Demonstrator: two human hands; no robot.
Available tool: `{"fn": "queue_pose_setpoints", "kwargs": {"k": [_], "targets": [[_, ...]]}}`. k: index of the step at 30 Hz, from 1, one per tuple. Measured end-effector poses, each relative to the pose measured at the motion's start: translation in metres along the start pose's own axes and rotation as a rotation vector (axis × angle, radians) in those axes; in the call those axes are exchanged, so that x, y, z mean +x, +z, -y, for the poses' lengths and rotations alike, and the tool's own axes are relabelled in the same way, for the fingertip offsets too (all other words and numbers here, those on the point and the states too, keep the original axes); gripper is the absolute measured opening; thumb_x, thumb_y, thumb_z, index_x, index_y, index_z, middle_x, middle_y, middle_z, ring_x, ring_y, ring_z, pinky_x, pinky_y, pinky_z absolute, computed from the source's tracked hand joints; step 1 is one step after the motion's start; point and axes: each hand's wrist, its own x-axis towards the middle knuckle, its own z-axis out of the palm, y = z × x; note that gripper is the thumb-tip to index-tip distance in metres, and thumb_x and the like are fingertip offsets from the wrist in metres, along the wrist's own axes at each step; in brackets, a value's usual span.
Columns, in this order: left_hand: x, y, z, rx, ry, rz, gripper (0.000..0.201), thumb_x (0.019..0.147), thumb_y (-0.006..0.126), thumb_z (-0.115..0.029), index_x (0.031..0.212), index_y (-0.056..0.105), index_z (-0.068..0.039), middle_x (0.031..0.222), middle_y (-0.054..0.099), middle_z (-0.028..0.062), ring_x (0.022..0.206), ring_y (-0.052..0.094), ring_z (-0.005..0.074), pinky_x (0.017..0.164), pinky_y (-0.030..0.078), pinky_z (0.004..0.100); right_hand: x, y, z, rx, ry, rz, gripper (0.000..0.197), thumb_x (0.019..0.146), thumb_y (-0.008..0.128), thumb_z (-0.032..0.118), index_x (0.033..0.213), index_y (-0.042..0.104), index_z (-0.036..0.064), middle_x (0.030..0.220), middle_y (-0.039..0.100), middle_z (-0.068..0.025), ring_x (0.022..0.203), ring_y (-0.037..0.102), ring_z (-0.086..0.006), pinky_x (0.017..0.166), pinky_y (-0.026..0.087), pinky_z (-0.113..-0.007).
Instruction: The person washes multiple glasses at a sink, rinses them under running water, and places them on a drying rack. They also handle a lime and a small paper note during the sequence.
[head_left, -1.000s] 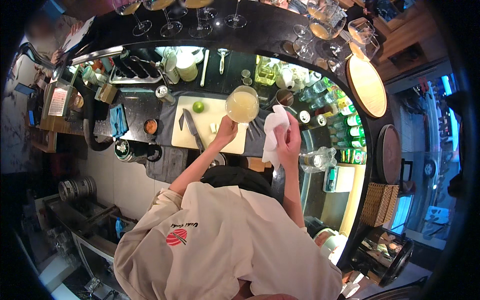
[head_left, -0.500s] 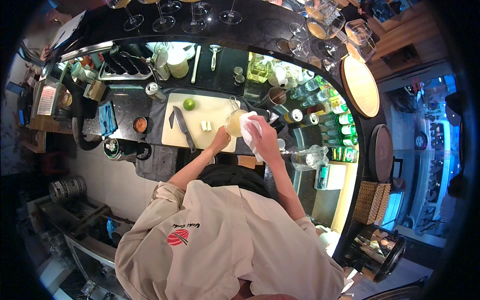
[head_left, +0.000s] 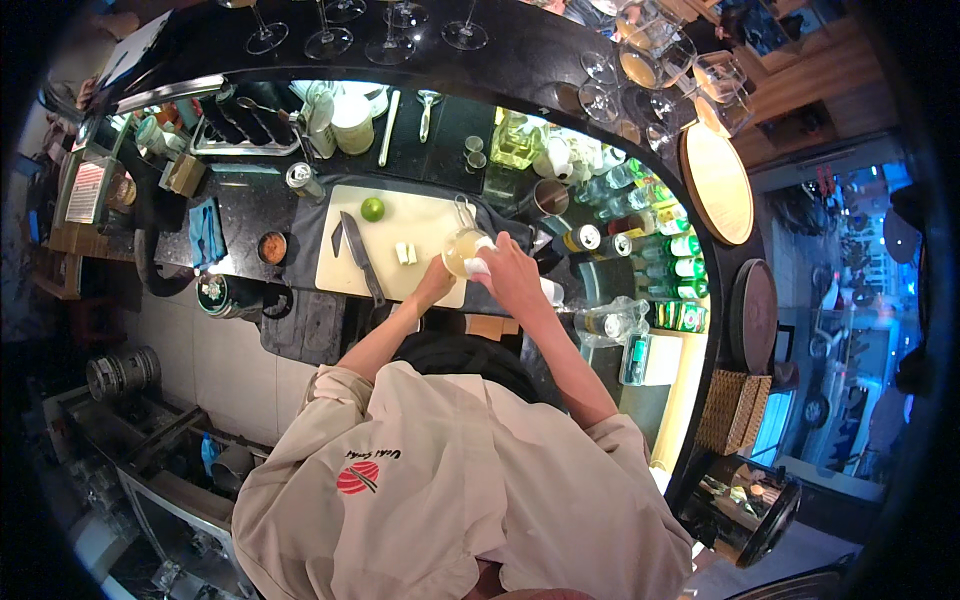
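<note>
Above the right part of a cream cutting board [head_left: 415,218], my left hand [head_left: 432,284] is closed around the lower part of a glass [head_left: 460,250] with a pale yellow drink in it. My right hand [head_left: 512,272] presses a crumpled white napkin [head_left: 478,262] to the glass's right side; most of the napkin is hidden by the fingers. Left of the glass, two small pale pieces [head_left: 405,253] lie on the board. A knife [head_left: 362,262] and a green lime [head_left: 372,209] are there too, the lime near the far edge.
Filled stemmed glasses [head_left: 388,45] stand on the raised black counter. Cans [head_left: 582,238] and green bottles [head_left: 690,267] are at the right. A small bowl of orange-red food [head_left: 272,248] and a blue cloth [head_left: 207,232] are left of the board. A strainer [head_left: 464,212] lies behind the glass.
My right hand has moved left and closer round the glass, and the napkin's hanging end no longer shows. My left hand stays on the glass. The whole view has shifted slightly.
</note>
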Motion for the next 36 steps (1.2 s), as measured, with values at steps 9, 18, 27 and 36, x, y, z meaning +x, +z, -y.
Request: {"fn": "queue_pose_setpoints", "kwargs": {"k": [9,18,27,36], "targets": [[0.001,0.002,0.002,-0.056,-0.027,-0.031,0.04,0.072,0.049,0.012,0.11,0.057,0.001,0.106,0.062,0.0206,0.103,0.058,0.0355,0.088,0.045,0.0378,0.0,0.008,0.009,0.057,0.116,-0.06,0.021,0.068,0.075,0.011,0.088,0.068,0.0082,0.092,0.046,-0.0137,0.091,0.055,-0.0309,0.066,0.05,-0.04],[-0.003,0.006,0.012,-0.013,-0.064,-0.028,0.038,0.073,0.048,0.013,0.108,0.057,0.003,0.105,0.063,0.0215,0.104,0.059,0.0347,0.089,0.045,0.0374,-0.002,0.015,0.01,0.031,0.122,-0.078,0.018,0.067,0.074,0.008,0.083,0.066,0.0048,0.096,0.044,-0.0143,0.095,0.054,-0.0316,0.066,0.051,-0.04],[-0.002,0.003,0.006,0.057,-0.044,0.04,0.036,0.084,0.05,0.003,0.12,0.054,-0.004,0.111,0.063,0.0106,0.104,0.06,0.0239,0.087,0.047,0.0355,0.002,0.017,0.011,-0.068,0.091,-0.019,0.025,0.062,0.08,0.017,0.079,0.068,0.0023,0.097,0.045,-0.0125,0.095,0.054,-0.0288,0.069,0.052,-0.037],[0.0,0.0,-0.006,0.001,-0.054,0.015,0.039,0.081,0.052,0.005,0.119,0.054,-0.002,0.115,0.061,0.0155,0.11,0.058,0.0284,0.091,0.045,0.036,0.007,0.017,0.013,-0.065,0.052,-0.007,0.022,0.062,0.079,0.011,0.074,0.066,-0.0025,0.1,0.048,-0.0141,0.097,0.053,-0.03,0.066,0.053,-0.039]]}}
